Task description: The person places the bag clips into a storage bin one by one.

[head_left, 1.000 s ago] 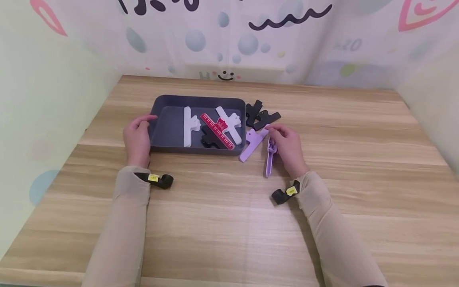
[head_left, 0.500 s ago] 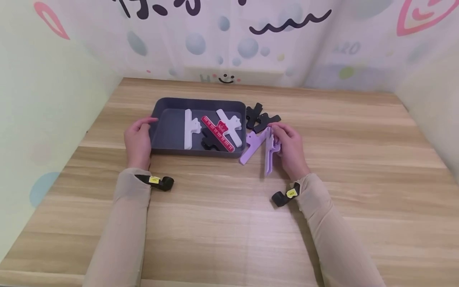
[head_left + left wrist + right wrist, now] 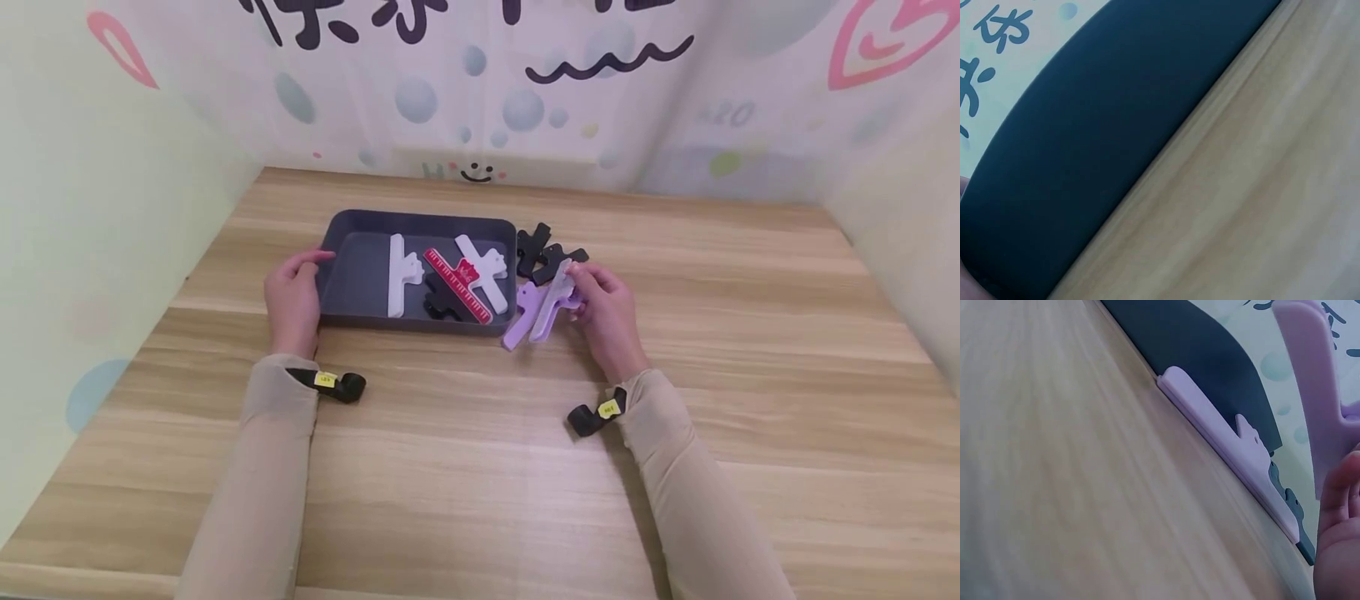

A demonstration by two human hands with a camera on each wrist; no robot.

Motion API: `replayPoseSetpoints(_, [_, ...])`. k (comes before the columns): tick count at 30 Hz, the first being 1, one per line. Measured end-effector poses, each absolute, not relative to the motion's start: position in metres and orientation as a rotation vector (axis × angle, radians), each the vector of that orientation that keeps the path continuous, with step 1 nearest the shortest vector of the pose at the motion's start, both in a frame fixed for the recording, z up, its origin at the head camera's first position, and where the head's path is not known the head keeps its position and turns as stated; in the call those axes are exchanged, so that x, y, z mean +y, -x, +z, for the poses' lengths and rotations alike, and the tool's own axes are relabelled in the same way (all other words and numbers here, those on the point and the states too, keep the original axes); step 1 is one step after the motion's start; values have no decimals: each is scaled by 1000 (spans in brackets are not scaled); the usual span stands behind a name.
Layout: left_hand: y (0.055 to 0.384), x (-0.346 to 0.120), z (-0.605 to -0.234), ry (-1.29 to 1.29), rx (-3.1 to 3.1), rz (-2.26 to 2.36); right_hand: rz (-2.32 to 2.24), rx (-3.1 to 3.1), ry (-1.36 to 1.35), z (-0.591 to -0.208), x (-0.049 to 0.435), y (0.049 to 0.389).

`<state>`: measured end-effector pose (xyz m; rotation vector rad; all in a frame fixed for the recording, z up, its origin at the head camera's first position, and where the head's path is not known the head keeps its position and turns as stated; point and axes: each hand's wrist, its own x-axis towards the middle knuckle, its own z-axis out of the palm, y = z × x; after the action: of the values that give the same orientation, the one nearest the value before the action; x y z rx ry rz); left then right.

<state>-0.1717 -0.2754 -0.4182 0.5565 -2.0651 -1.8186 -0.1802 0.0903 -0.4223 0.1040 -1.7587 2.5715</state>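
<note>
My left hand [image 3: 292, 304] grips the left end of a dark grey tray [image 3: 360, 320], one finger over its rim. In the left wrist view the tray's outer wall [image 3: 1104, 112] fills much of the picture, and only slivers of fingers show at the edge. Just right of the tray, my right hand [image 3: 611, 321] pinches a light purple clip [image 3: 552, 304] by one end, tilted and raised off the table. A second purple clip [image 3: 521, 315] lies beneath it against the tray; the right wrist view shows the held clip [image 3: 1313, 381] above the lying clip [image 3: 1229, 450].
Inside the tray lie a white clip [image 3: 397, 279], another white clip [image 3: 491, 283], a red clip [image 3: 453, 282] with a ruler-like pattern and a black clip [image 3: 438, 307] partly under it. Black clips [image 3: 534, 246] rest beside the tray's right end on the wooden table [image 3: 450, 458].
The purple clip in my right hand has turned from edge-on to face up and swung left, over the lying purple clip. My left hand stays on the tray. The head view has shifted slightly.
</note>
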Motion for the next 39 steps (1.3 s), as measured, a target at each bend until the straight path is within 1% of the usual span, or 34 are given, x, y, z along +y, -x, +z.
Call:
replayPoseSetpoints(7, [171,-278,-421,-554,-2070,-1802,2676,-1572,-194,-425,83,184])
replayPoseSetpoints(14, [170,-277,-420,-561,-2077,-1794,2627,-1555,-182,-423,64,187])
replayPoseSetpoints(27, [172,-271,-419,-538,-2086,-1761,2470,-1734,-99,-423,33,194])
replayPoseSetpoints(39, [171,-274,-421,-542,-2069,-1759,2247,-1968,-172,-423,24,200])
